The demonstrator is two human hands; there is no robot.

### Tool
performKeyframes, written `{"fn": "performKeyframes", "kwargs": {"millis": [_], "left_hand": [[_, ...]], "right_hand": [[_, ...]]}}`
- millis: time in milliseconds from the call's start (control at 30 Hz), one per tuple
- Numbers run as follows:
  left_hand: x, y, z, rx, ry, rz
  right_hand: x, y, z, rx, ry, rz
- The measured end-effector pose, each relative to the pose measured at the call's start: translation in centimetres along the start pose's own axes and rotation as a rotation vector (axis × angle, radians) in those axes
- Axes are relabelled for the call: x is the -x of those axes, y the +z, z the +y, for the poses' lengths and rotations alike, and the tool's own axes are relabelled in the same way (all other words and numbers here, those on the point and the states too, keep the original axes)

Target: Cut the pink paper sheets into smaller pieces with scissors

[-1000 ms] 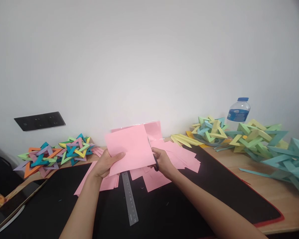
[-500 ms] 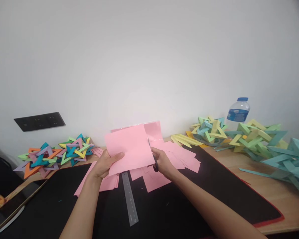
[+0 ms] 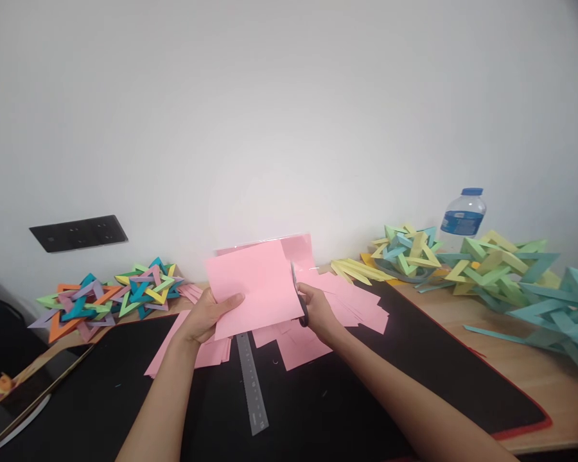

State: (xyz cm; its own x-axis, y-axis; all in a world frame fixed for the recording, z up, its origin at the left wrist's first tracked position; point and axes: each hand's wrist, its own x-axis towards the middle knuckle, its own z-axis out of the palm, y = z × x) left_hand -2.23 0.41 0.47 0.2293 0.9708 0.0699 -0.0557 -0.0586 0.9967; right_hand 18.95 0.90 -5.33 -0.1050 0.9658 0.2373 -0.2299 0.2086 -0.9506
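Note:
My left hand [image 3: 210,316] pinches the left side of a large pink sheet [image 3: 255,282], thumb on top, raised above the mat. At the sheet's right edge, my right hand [image 3: 315,312] is closed on dark-handled scissors [image 3: 303,309], whose blades point up along that edge. Under and right of the hands, loose pink sheets [image 3: 349,298] are spread over the black mat [image 3: 366,398]. Another pile of pink paper [image 3: 212,354] lies beneath my left hand. A grey ruler [image 3: 253,388] rests on the mat in front of the sheet.
Multicoloured folded-paper stars [image 3: 147,289] stand at the left, and green, yellow and blue ones [image 3: 491,266] at the right. A bottle [image 3: 462,218] is behind those. Yellow strips [image 3: 354,271] lie near the wall; a phone [image 3: 33,388] is at the left edge.
The pink sheet and my left hand have shifted slightly right. The scissors have moved a little right and sit at the sheet's right edge.

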Motion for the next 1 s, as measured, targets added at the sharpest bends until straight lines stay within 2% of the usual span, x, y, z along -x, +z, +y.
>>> {"fn": "performKeyframes", "kwargs": {"millis": [100,200,300,400,467,533,567,667,767,900,1000], "left_hand": [[-0.3,-0.3,-0.5,-0.034,0.018,0.0],[-0.6,-0.3,-1.1,-0.11,0.035,0.002],[-0.9,-0.1,-1.4,-0.201,0.064,0.0],[-1.3,-0.3,-1.8,-0.313,0.067,0.033],[-1.7,-0.7,-2.2,-0.459,0.081,0.123],[-2.0,-1.2,-2.7,-0.728,0.108,0.232],[-2.0,-1.3,-3.0,-0.881,0.108,0.238],[-1.9,-1.4,-3.6,-1.203,0.026,0.062],[-1.7,-1.4,-3.9,-1.274,-0.069,-0.087],[-1.7,-1.8,-4.3,-1.204,-0.053,-0.108],[-1.7,-2.4,-4.7,-1.191,-0.004,-0.11]], "right_hand": [[-0.1,-0.2,-0.8,-0.051,0.013,0.17],[-0.1,-0.5,-1.2,-0.092,0.048,0.196],[-0.3,-0.9,-0.8,-0.034,0.058,0.185],[-0.9,-1.7,0.3,0.071,0.047,0.278],[-1.4,-2.6,1.1,0.151,0.031,0.405],[-2.0,-3.7,1.7,0.288,0.034,0.506],[-2.2,-4.2,1.8,0.357,0.037,0.545],[-2.6,-5.2,1.9,0.546,0.076,0.581],[-2.6,-5.5,1.6,0.723,0.143,0.534],[-2.1,-5.0,1.2,0.967,0.188,0.463],[-1.9,-4.6,1.0,1.093,0.152,0.483]]}}
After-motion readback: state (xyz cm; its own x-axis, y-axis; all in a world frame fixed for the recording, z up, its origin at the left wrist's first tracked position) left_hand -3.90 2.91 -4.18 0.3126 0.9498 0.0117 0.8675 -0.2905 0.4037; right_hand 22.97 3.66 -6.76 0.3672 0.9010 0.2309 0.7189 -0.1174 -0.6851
